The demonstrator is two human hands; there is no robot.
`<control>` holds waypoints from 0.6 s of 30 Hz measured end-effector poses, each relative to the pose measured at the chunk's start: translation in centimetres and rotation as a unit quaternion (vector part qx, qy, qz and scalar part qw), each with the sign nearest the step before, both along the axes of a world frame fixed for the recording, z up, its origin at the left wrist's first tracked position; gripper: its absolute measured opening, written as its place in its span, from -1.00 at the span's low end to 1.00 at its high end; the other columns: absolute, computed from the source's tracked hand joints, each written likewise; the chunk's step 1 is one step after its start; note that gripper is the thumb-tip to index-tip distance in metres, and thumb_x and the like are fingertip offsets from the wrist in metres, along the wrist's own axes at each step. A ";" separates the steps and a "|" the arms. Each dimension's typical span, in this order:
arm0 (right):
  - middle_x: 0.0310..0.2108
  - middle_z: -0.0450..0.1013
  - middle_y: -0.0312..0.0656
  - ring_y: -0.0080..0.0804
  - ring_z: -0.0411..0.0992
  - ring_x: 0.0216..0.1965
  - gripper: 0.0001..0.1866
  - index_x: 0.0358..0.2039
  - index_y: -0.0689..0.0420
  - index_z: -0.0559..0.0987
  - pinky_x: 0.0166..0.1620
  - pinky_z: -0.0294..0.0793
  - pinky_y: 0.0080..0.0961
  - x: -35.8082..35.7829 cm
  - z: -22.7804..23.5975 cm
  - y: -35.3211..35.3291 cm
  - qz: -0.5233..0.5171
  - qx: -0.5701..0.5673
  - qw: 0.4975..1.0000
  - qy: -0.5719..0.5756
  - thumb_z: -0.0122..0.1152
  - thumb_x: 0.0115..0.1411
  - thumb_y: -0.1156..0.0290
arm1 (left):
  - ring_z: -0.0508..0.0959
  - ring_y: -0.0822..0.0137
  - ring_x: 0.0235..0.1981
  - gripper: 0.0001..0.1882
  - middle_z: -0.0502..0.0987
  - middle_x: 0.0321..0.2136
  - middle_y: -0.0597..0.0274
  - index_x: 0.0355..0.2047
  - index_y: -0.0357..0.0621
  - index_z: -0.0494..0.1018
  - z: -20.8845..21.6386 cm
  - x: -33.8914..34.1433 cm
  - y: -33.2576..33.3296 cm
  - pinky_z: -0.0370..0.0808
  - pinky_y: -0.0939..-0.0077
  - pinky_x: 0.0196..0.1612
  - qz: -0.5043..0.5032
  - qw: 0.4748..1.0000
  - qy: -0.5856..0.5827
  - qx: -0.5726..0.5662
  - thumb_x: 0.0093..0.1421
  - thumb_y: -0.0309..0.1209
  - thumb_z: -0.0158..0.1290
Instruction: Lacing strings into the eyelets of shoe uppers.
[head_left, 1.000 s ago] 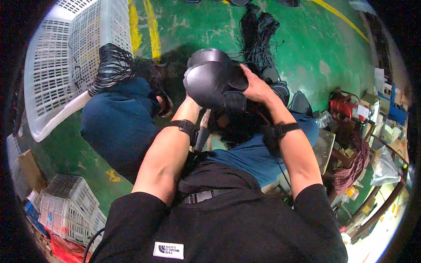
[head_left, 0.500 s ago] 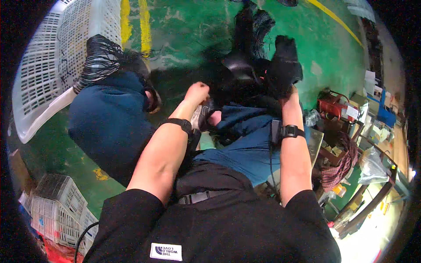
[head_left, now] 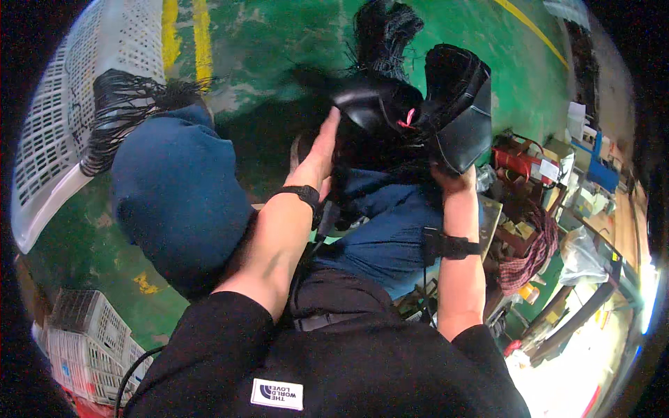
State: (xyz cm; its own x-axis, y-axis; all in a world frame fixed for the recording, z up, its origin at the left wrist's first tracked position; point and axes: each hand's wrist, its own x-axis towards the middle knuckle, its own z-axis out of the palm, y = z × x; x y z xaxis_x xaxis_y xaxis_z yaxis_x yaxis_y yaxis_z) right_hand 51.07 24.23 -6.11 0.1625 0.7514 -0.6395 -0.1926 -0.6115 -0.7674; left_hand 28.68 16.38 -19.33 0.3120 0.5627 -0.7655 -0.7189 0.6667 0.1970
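Observation:
At the lower corner of a black leather-like piece (head_left: 465, 136), my right hand (head_left: 456, 180) is closed on it; a pale seam line crosses its smooth face, and its upper part folds over. To its left lies a shiny black leather-like piece (head_left: 362, 108) with a small pink strip (head_left: 408, 118) beside it. My left hand (head_left: 322, 150) has its fingers stretched out and reaches the near left edge of that shiny piece; whether it touches cannot be told. Beyond stands a bundle of black cords (head_left: 387, 38). Dark shadow hides where the black pieces meet over my lap.
White perforated plastic crates (head_left: 125, 42) stand at the far left, with black cords (head_left: 125, 104) draped near my blue-trousered knee (head_left: 181, 195). More crates (head_left: 87, 341) sit at the lower left. On the right are a red bin (head_left: 516, 164), a checked cloth (head_left: 533, 254) and a plastic bag (head_left: 582, 258).
My left hand has gone from curled to stretched out and moved up slightly. The piece in my right hand has tilted, showing its smooth face. The view has shifted a little.

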 end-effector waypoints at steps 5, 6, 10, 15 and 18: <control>0.19 0.43 -0.10 -0.13 0.43 0.15 -0.50 0.27 0.08 0.38 0.13 0.52 -0.10 -3.4 -0.2 -0.2 -0.067 -0.057 0.995 0.051 0.00 0.38 0.19 | 0.15 0.00 0.38 0.12 0.19 0.37 -0.04 0.44 -0.07 0.03 -4.3 0.4 3.1 -0.04 0.04 0.42 0.328 0.944 -0.029 0.024 0.11 0.43 0.03; 0.19 0.43 -0.10 -0.13 0.43 0.15 -0.50 0.27 0.08 0.38 0.13 0.52 -0.10 -2.4 -0.7 0.0 -0.065 -0.055 0.995 0.051 0.00 0.38 0.19 | 0.15 0.00 0.38 0.12 0.19 0.37 -0.04 0.44 -0.07 0.03 -4.5 0.5 3.3 -0.04 0.04 0.42 0.330 0.943 -0.029 0.026 0.11 0.43 0.03; -0.16 0.60 -0.19 -0.19 0.59 -0.23 -0.65 0.03 -0.01 0.54 -0.34 0.60 -0.21 5.3 -2.5 0.7 0.007 -0.061 0.988 0.139 0.08 0.33 0.13 | 0.11 0.05 0.41 0.05 0.24 0.34 -0.05 0.39 -0.19 0.11 -0.1 2.2 2.7 -0.03 0.07 0.42 0.090 0.993 -0.049 0.058 0.11 0.23 0.20; -0.04 0.56 -0.15 -0.15 0.57 -0.20 -0.63 0.08 0.04 0.50 -0.25 0.61 -0.21 1.6 -2.1 0.7 0.106 -0.075 0.977 0.168 0.06 0.35 0.17 | 0.53 0.23 0.03 -0.39 0.58 0.00 0.05 0.02 -0.33 0.53 -3.3 0.6 3.3 0.40 0.34 0.12 0.111 0.992 0.038 0.048 0.07 -0.16 0.35; -0.04 0.58 -0.07 -0.19 0.57 -0.09 -0.45 0.16 0.23 0.47 -0.10 0.62 -0.21 -2.9 2.5 0.8 0.095 0.055 0.981 -0.160 0.06 0.38 0.05 | 0.61 0.24 -0.25 -0.65 0.64 -0.27 0.13 -0.22 -0.30 0.60 -0.5 -3.5 5.8 0.50 0.31 -0.11 0.264 0.964 0.015 0.026 0.06 -0.30 0.29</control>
State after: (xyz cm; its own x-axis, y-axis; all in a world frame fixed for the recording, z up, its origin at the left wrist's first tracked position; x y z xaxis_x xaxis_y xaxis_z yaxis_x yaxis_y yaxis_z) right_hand 48.20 25.08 -3.56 0.1925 0.8488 -0.4924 0.1782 -0.5237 -0.8330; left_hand 25.21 22.22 -19.87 -0.0503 0.6755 -0.7356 -0.9489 0.1975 0.2462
